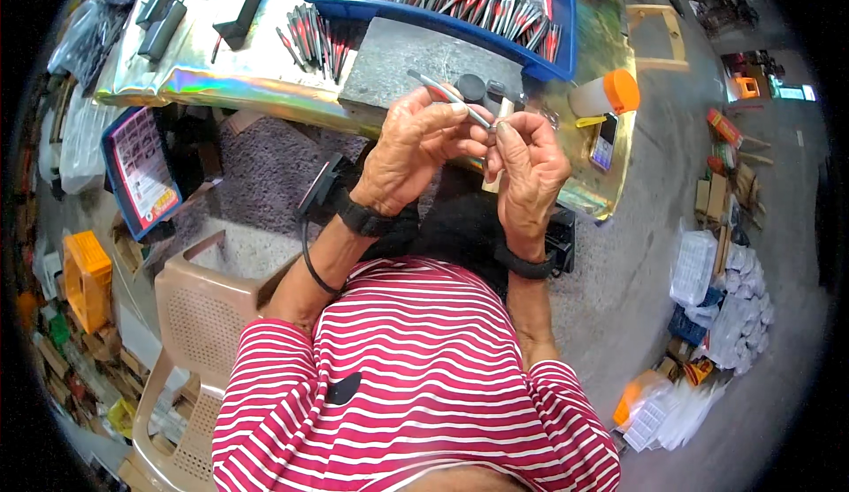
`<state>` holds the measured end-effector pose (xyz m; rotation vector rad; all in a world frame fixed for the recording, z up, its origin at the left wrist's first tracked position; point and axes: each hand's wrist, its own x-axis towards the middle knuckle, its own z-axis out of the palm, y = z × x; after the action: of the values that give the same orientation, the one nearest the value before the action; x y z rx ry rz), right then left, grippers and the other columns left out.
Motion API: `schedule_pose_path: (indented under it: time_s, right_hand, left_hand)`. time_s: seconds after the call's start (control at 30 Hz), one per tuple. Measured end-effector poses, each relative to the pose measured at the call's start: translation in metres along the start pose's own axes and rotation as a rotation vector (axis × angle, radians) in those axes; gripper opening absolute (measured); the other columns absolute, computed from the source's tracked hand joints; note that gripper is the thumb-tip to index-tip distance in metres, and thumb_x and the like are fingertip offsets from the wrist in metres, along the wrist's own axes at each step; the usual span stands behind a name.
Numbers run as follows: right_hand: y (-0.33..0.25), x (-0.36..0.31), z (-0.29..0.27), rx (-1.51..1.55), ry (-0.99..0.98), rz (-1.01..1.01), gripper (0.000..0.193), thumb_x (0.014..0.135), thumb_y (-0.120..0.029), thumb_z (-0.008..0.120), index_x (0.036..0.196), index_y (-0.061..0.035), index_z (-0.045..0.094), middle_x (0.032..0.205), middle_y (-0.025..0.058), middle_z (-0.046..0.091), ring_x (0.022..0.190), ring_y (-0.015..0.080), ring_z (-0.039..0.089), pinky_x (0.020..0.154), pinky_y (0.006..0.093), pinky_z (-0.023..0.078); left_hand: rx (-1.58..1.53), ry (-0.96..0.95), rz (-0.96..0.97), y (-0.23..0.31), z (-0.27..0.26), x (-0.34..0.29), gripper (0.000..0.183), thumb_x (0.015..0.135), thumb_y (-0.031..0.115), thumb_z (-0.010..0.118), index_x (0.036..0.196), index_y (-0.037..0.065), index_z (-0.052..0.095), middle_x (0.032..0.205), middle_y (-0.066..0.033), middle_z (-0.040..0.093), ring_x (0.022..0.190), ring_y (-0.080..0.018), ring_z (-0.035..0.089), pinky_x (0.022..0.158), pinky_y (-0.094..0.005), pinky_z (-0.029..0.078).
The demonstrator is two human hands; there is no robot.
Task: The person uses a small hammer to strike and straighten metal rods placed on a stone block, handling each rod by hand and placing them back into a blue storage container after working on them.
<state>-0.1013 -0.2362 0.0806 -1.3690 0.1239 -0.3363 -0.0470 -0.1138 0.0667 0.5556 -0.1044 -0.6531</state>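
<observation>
- Your left hand [416, 151] is closed around a thin grey metal tool with a red band [447, 96]. You pinch it between thumb and fingers like a pen, probably because this grip gives fine control of the near tip.
- The thin tool is tilted: its free end points to the far left, above the grey stone slab [416, 58], and its near end goes down to the right hand.
- Your right hand [529, 169] is closed too. Its fingertips [506, 129] press together on something very small at the tool's tip; what it is I cannot tell, it is too small to see.
- Both hands are touching each other, raised in front of your chest and above the near edge of the table with the shiny rainbow foil cover [221, 80]. Held so close, each hand likely steadies the other.
- The blue plastic tray full of red and black slim tools [562, 23] stands at the far side, touching the slab, so a next piece seems to be within reach.
- A loose bunch of the same red and black tools [314, 41] lies just left of the slab.
- A small white bottle with orange cap [610, 94] lies on its side at the right, near your right hand.
- A beige plastic chair [195, 315] stands at your near left.
</observation>
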Motion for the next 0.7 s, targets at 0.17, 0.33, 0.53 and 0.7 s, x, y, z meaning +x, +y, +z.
schedule_pose_path:
  time_s: [0.17,0.33,0.53,0.7]
  right_hand:
    - [0.000,-0.004,0.002,-0.008,0.028,-0.029,0.013,0.081,-0.009,0.053,0.085,0.0015,0.048,0.065,0.0036,0.051,0.049,0.0060,0.045,0.042,0.0171,0.036]
    - [0.002,-0.005,0.002,-0.029,0.033,-0.070,0.011,0.082,-0.009,0.052,0.086,0.0010,0.047,0.067,0.0039,0.052,0.048,0.0052,0.043,0.041,0.0167,0.036]
    - [0.002,-0.007,0.006,-0.142,0.071,-0.094,0.007,0.083,-0.007,0.050,0.082,-0.0006,0.048,0.063,0.0001,0.049,0.047,0.0031,0.041,0.040,0.0157,0.032]
    - [0.003,-0.009,0.005,-0.160,0.084,-0.118,0.008,0.083,-0.008,0.051,0.083,-0.0005,0.048,0.062,0.0000,0.049,0.047,0.0034,0.041,0.040,0.0160,0.032]
  left_hand:
    - [-0.017,0.004,-0.014,-0.002,0.001,-0.002,0.014,0.081,0.009,0.050,0.092,0.000,0.047,0.089,-0.0118,0.056,0.075,-0.0146,0.056,0.064,-0.0238,0.051]
    - [-0.053,0.022,-0.030,-0.007,0.000,-0.002,0.015,0.081,0.009,0.049,0.092,-0.001,0.048,0.088,-0.0106,0.056,0.075,-0.0146,0.056,0.065,-0.0230,0.050]
    - [-0.104,0.020,-0.038,-0.010,-0.002,-0.003,0.014,0.081,0.008,0.049,0.092,0.000,0.049,0.087,-0.0099,0.055,0.076,-0.0148,0.056,0.065,-0.0229,0.050]
    - [-0.155,0.012,-0.048,-0.012,-0.002,-0.003,0.012,0.081,0.006,0.049,0.092,0.000,0.049,0.090,-0.0113,0.056,0.077,-0.0156,0.056,0.067,-0.0240,0.050]
